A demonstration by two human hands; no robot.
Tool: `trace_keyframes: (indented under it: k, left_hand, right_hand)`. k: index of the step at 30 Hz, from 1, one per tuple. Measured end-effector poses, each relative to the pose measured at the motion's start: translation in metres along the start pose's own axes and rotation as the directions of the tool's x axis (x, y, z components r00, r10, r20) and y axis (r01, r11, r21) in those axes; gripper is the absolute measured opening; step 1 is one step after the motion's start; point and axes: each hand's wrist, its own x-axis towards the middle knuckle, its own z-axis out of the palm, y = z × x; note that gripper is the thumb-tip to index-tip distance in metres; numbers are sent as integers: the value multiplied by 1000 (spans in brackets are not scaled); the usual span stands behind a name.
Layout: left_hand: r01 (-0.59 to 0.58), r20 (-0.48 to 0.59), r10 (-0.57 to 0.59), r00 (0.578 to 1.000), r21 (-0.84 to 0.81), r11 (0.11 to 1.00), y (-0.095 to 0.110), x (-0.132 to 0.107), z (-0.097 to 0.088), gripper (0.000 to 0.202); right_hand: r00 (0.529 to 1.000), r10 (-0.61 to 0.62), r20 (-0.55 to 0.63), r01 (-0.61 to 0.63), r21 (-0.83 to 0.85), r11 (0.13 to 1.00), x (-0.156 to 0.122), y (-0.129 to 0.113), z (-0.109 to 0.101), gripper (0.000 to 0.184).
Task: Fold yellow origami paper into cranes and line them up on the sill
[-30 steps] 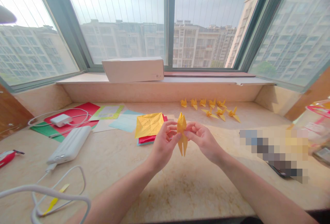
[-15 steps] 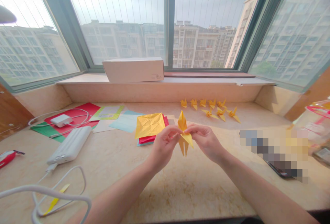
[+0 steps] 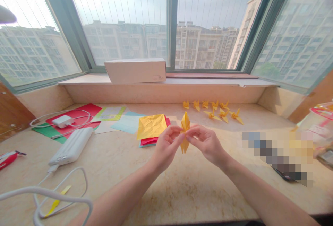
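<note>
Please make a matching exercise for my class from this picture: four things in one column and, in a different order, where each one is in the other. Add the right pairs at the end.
Things:
1. white box
2. folded yellow piece
3. small yellow paper cranes
4. creased yellow sheet

Places:
A. lying over red paper
B. grouped on the counter
C. on the window ledge
D. held by the left hand and right hand

Right pairs: 1-C, 2-D, 3-B, 4-A
</note>
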Motion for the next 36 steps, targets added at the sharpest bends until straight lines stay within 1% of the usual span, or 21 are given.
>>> trace_keyframes:
  k: [3, 6, 8, 12, 16, 18, 20, 22, 25, 27, 31, 34, 36]
  left_hand:
    - [32, -30, -33, 999, -37, 999, -1, 2, 1, 25]
    - [51, -74, -55, 996, -49, 997, 0, 2, 0, 31]
    - [48, -91, -52, 995, -40, 998, 0, 3, 0, 33]
    - [30, -105, -32, 994, -26, 999, 0, 4, -2, 29]
    - [76, -69, -78, 995, -34, 997, -1, 3, -2, 27]
    - [100, -20, -101, 995, -16, 995, -2, 2, -1, 28]
    - [120, 26, -120, 992, 9, 993, -4, 1, 0, 29]
    - [134, 37, -135, 990, 31, 991, -5, 0, 0, 30]
    - [132, 13, -133, 991, 53, 990, -5, 0, 1, 26]
    - [127, 4, -128, 992, 78, 989, -2, 0, 2, 24]
    - [134, -4, -134, 991, 140, 981, 2, 0, 2, 26]
    - [130, 3, -132, 991, 167, 977, 2, -2, 3, 30]
    - [102, 9, -106, 994, 187, 977, 1, -2, 3, 30]
  right_hand:
    - [999, 32, -44, -30, 53, 998, 0, 4, 1, 19]
    - [996, 66, -61, -60, 106, 993, 1, 3, 2, 25]
    - [996, 83, -45, -76, 124, 989, 1, 2, 2, 28]
    - [992, 124, -21, -119, 161, 980, 1, -2, 3, 33]
    - [984, 124, -129, -105, 149, 983, 2, -3, 6, 35]
    - [975, 115, -190, -86, 152, 985, 2, -3, 6, 37]
    - [968, 121, -221, -81, 180, 980, 3, -3, 6, 39]
    - [970, 153, -191, -109, 224, 969, 3, -2, 5, 41]
    - [975, 208, -75, -182, 259, 949, 4, -2, 4, 45]
    - [974, 227, -31, -212, 245, 946, 4, -2, 3, 40]
    - [969, 242, -45, -227, 215, 950, 4, -4, 3, 30]
    - [968, 241, -68, -222, 214, 951, 5, -6, 4, 29]
    - [969, 241, -62, -222, 219, 950, 5, -6, 4, 29]
